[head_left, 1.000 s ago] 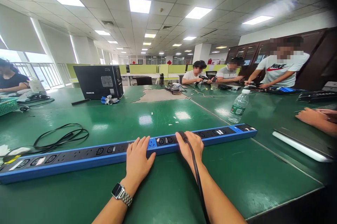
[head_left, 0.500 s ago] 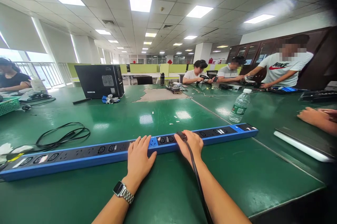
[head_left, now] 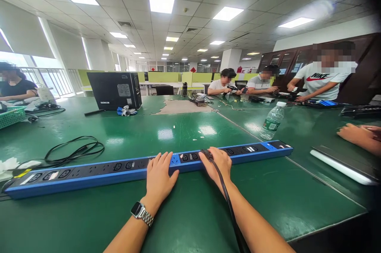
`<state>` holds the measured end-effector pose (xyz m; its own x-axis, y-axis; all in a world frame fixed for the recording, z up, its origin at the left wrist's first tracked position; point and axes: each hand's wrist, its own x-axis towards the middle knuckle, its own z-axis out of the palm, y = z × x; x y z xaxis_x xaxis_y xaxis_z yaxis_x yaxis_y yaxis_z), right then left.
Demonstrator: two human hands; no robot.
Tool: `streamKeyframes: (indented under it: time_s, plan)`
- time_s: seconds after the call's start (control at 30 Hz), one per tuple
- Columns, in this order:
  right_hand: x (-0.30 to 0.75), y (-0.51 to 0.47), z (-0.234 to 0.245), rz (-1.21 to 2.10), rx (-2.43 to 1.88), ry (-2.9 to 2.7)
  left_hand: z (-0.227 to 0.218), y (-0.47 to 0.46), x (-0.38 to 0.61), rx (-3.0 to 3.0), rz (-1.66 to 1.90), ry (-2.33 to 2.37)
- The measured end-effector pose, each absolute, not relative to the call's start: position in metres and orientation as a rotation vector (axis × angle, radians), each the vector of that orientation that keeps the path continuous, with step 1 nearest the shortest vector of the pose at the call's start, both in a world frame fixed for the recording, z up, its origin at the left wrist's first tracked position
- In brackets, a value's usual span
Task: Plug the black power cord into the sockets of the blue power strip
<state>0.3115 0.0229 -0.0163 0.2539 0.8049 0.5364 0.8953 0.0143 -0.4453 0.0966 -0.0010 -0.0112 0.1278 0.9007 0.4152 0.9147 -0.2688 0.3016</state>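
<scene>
A long blue power strip (head_left: 119, 178) with black sockets lies across the table in front of me, slightly slanted. My left hand (head_left: 160, 177), a metal-banded watch on its wrist, grips the strip left of its middle. Its fingers reach over the top and the thumb rests along the near side. Right of it, my right hand (head_left: 220, 165) is closed around a black power plug (head_left: 206, 152) at the strip's sockets. From the plug a black cable (head_left: 225, 194) runs back along my right forearm. My fingers partly hide the plug, so I cannot tell how deep it sits.
A plastic water bottle (head_left: 272, 121) stands behind the strip's right end. Behind its left part lies a coiled black cable (head_left: 74, 150). A black computer case (head_left: 110, 91) stands farther back. At right are a dark flat device (head_left: 342, 165) and another person's hands (head_left: 355, 134). Several people sit or stand around.
The view has shifted slightly, so the strip and both hands appear a little farther right. Both hands keep their places on the strip and plug. The standing person's hand has moved.
</scene>
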Motion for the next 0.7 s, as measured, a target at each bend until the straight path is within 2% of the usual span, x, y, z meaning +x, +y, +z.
streamKeyframes:
  time_s: [0.43, 0.7]
  plan:
    - [0.312, 0.026, -0.024, -0.193, -1.785, -1.554, -0.012, -0.001, 0.097, -2.335, -0.823, -1.891]
    - [0.32, 0.032, -0.04, -0.2, -1.616, -1.506, -0.01, -0.001, 0.096, -2.346, -0.813, -1.9]
